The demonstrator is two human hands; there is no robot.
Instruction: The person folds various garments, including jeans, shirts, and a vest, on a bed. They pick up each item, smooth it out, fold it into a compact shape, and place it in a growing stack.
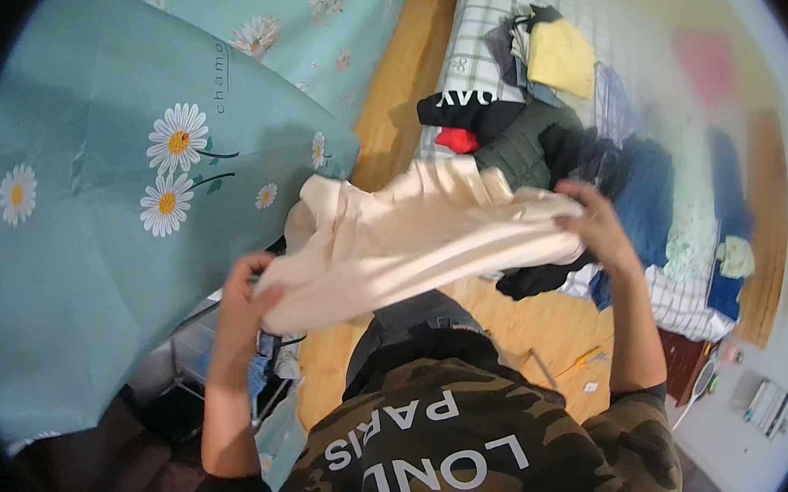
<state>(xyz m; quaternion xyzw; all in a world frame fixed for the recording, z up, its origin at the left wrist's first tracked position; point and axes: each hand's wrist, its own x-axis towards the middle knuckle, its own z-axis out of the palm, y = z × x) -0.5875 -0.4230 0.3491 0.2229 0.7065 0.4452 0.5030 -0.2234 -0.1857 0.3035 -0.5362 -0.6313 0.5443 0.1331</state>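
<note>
Left hand: the left hand (pixel 247 297) has thumb and fingers clamped on the left end of the cream garment.
Right hand: the right hand (pixel 598 228) is a little blurred; its fingers are closed on the other end.
Cream garment: the cream garment (pixel 421 253) is stretched between both hands, in the air before the body, its lower edge slanting up to the right.
Open room: wooden floor (pixel 537 326) shows below the garment, and continues as a narrow strip farther away.
Left edge: a green cover (pixel 75 251) with daisies stands close beside the left hand, so room is small there.
Rack: below the cover's edge, a rack holds some clothes; details are too dark to tell.
Right edge: the bed (pixel 707 313) carries jeans (pixel 645 198), a dark green garment (pixel 526 147) and, farther, a yellow cloth (pixel 560 56).
</note>
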